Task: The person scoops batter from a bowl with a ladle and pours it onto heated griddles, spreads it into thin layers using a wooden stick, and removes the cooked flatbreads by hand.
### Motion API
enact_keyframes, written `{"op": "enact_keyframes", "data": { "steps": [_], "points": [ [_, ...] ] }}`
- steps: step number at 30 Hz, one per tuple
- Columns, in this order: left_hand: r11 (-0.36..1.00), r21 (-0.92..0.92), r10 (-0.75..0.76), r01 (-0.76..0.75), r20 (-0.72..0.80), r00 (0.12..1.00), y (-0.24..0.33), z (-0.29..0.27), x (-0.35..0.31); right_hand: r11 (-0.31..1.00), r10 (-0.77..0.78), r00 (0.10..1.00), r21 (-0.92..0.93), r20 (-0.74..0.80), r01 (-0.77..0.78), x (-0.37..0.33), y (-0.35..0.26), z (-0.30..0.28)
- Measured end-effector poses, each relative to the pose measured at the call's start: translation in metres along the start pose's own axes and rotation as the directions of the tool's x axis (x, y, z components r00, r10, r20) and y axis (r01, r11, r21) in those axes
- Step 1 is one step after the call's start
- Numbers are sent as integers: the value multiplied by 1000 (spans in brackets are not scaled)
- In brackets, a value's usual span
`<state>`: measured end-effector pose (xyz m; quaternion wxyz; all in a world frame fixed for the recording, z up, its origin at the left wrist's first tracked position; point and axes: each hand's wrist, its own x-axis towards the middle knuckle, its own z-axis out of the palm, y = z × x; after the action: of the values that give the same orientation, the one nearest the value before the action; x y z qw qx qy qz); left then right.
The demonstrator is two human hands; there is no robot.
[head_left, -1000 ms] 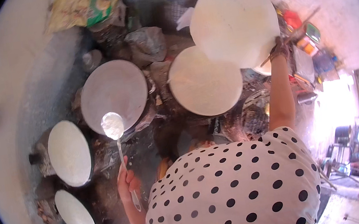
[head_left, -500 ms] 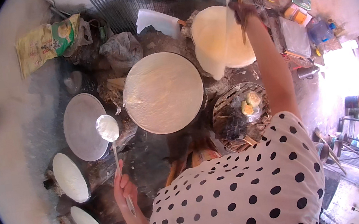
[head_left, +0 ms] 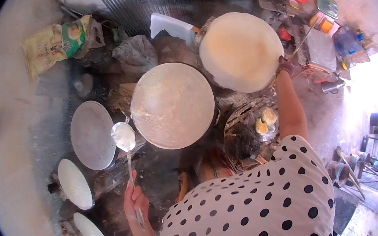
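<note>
While the left hand [head_left: 135, 200] grips a ladle [head_left: 123, 137] of batter level, the right hand [head_left: 284, 65] pinches a round flatbread [head_left: 240, 51] off the heat.

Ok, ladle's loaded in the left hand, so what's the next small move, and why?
Probably swing the ladle right, over the large round pan: its bowl holds white batter and hangs between that pan and the grey one, while the right hand holds a cooked flat round.

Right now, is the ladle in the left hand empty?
No: the ladle held by the left hand has pale batter filling its bowl.
</note>
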<state>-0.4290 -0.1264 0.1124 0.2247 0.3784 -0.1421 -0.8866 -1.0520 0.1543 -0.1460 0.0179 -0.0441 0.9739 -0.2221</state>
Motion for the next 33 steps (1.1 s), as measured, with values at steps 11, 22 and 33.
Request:
{"op": "enact_keyframes", "data": {
  "steps": [11, 22, 33],
  "points": [
    [994, -101, 45, -39, 64, 997, -27, -14, -23, 966, -248, 969, -79, -22, 245, -25, 59, 21],
    [937, -338, 92, -85, 5, 996, -35, -54, -73, 987, -108, 993, 117, -47, 113, -62, -51, -11],
    [630, -521, 629, -576, -92, 772, -138, -188, -264, 168, -935, 211, 168, -284, 971, -428, -321, -57]
  ]
}}
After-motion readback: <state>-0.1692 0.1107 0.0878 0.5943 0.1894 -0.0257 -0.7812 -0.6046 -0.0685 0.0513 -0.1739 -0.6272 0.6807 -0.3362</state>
